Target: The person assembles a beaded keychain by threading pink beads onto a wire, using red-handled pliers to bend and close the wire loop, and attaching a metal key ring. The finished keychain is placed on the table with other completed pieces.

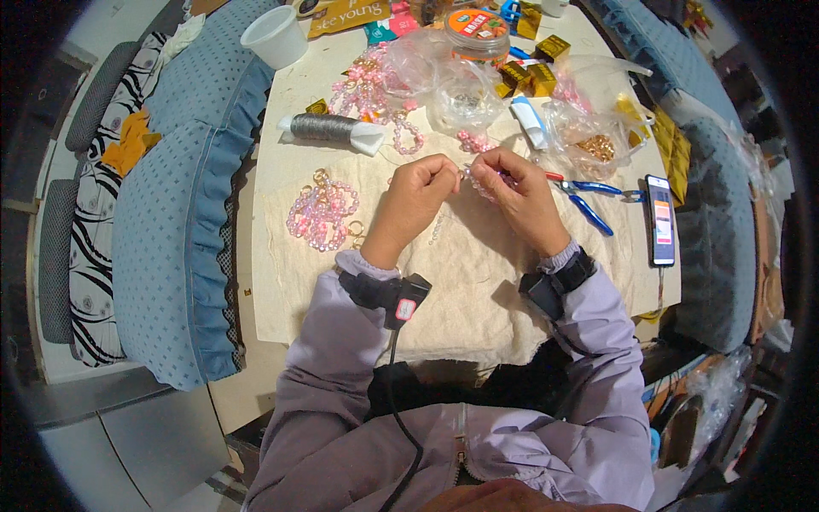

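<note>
My right hand (pixel 521 194) is closed around a strand of pink and lilac beads (pixel 485 189), partly hidden by its fingers. Close beside it, my left hand (pixel 419 198) is pinched, knuckles up; whatever lies between its fingertips is too small to make out. A short fine chain (pixel 436 229) lies on the cloth below the hands. To the left rests a pile of pink beaded loops with gold clasps (pixel 322 209). Blue-handled pliers (pixel 589 209) lie right of my right hand. Beyond my left hand sits a spool of grey thread (pixel 328 130).
A cream cloth (pixel 478 316) covers the table. At the back are more pink beaded strands (pixel 365 90), a round tub with an orange lid (pixel 478 36) and a white bucket (pixel 275 39). A bag of gold findings (pixel 597 147) and a phone (pixel 661 222) stand at the right.
</note>
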A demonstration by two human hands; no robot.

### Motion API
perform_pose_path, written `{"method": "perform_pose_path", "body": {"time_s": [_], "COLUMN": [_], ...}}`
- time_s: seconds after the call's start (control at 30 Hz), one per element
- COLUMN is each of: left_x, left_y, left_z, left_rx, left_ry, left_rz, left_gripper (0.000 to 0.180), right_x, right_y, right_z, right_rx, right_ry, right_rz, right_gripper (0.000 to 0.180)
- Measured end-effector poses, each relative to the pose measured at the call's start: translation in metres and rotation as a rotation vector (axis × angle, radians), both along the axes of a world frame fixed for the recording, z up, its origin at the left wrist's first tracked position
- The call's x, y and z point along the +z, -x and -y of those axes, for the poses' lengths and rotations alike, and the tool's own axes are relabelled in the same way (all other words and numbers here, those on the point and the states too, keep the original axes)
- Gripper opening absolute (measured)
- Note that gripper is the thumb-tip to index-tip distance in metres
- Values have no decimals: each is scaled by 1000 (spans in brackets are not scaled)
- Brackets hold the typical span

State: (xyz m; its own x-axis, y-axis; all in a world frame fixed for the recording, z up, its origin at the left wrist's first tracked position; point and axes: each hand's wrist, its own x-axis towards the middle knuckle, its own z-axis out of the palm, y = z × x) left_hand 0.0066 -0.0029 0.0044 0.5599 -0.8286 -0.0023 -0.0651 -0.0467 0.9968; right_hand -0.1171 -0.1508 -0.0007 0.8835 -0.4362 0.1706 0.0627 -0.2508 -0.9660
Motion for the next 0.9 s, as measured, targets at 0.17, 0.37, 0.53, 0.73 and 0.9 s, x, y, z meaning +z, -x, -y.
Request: {"method": "perform_pose_path", "body": {"time_s": [0.17, 0.37, 0.53, 0.73, 0.9], "left_x": [-1, -3, -5, -6, -7], "left_y": [0, 0, 1, 1, 1], "left_z": [0, 0, 1, 1, 2], "left_rx": [-9, -10, -24, -41, -35], "left_ry": [-2, -12, -13, -24, -33], "left_rz": [31, 48, 64, 52, 56], "left_gripper": [25, 25, 26, 26, 25], "right_x": [2, 0, 0, 1, -2], "right_y": [1, 0, -1, -1, -2], "right_z": [0, 0, 1, 1, 3], "right_rx": [2, -5, -22, -44, -12], "right_ry": [7, 48, 27, -4, -58], "right_rz": [-8, 20, -15, -80, -109], "right_gripper": [19, 20, 21, 28, 32]}}
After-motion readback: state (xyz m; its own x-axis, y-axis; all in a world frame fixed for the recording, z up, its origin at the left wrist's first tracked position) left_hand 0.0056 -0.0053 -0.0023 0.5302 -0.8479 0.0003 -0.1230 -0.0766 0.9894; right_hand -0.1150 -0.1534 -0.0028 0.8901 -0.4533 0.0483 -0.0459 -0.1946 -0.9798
